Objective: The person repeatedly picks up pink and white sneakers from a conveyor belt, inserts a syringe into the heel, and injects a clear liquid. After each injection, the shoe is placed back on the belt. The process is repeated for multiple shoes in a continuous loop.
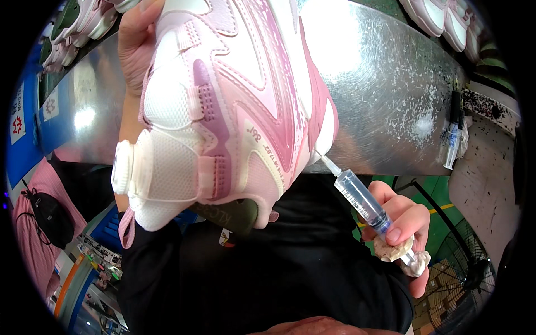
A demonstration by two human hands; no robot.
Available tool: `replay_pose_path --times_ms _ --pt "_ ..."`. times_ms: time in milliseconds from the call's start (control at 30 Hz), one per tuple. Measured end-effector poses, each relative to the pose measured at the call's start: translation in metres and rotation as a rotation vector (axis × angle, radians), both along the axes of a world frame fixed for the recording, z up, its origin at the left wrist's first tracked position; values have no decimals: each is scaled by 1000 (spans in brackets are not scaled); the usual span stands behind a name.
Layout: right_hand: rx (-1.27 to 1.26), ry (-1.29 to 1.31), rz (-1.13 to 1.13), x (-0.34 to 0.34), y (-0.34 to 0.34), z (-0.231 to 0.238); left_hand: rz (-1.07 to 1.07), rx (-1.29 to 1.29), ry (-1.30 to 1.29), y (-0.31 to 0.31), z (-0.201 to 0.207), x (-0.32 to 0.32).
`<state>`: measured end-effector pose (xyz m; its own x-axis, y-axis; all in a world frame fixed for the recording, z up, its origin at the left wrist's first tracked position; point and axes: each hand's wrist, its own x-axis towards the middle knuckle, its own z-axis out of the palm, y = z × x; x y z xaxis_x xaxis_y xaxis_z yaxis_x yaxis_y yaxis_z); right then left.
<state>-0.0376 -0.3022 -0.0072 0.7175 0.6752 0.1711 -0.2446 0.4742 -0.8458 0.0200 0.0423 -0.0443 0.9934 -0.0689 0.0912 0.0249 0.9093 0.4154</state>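
A pink and white sneaker point(240, 78) fills the middle of the view, lying on its side in the air above the metal table. My left hand point(136, 47) is closed on its upper left part; some of the fingers are hidden behind the shoe. A white round dial point(121, 167) and a pink pull loop point(127, 229) show on the shoe, and a dark green shoe last point(237, 215) fills its opening. In my right hand point(403, 220) is a clear syringe point(360, 196), gripped near its plunger end, which is wrapped in whitish lumps. The needle tip touches, or nearly touches, the sole edge near the heel.
The shiny metal table point(379, 72) has white specks on its right part. Black-capped pens or markers point(455, 123) lie at its right edge. More pink and white shoes point(435, 19) stand at both upper corners. A black floor fan point(469, 273) is at lower right, a black pouch point(49, 218) at left.
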Motion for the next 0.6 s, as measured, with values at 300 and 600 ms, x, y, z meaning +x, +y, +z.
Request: replay_pose_path --times_ms 300,600 --pt "-37 -3 79 2 -6 0 9 20 21 -1 -3 -1" --pt "13 -15 -12 -1 0 -5 18 32 56 -4 -3 -3"
